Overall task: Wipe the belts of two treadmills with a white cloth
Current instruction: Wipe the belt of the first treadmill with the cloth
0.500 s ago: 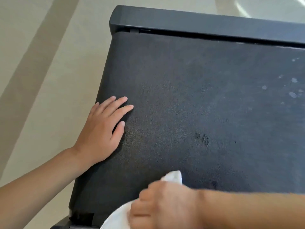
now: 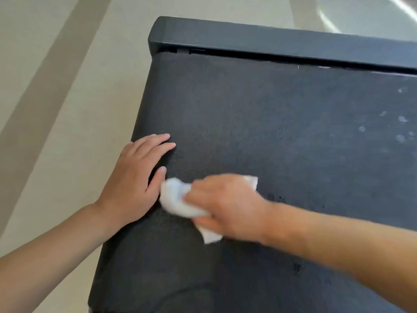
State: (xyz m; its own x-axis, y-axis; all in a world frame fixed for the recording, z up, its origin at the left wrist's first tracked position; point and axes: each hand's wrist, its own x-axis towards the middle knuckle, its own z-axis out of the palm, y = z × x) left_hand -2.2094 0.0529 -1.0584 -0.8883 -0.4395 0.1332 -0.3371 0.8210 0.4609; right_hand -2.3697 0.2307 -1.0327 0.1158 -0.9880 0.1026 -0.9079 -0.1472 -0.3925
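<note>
The black textured treadmill belt [image 2: 259, 123] fills most of the view, with its dark end cover [image 2: 270, 39] across the top. My left hand [image 2: 133, 179] rests flat on the belt's left edge, fingers straight. My right hand [image 2: 225, 204] grips a crumpled white cloth [image 2: 176, 197] and presses it on the belt right beside my left thumb. The cloth sticks out to the left, above and below my fingers. Pale smudges [image 2: 401, 119] dot the belt at the far right.
Beige floor [image 2: 56, 109] with a darker diagonal stripe lies to the left of the treadmill. A bright reflection on the floor [image 2: 327, 21] shows beyond the end cover. Only one treadmill is in view.
My right hand has carried the cloth up the belt from the bottom edge of the view to beside my left thumb. My left hand has stayed in place.
</note>
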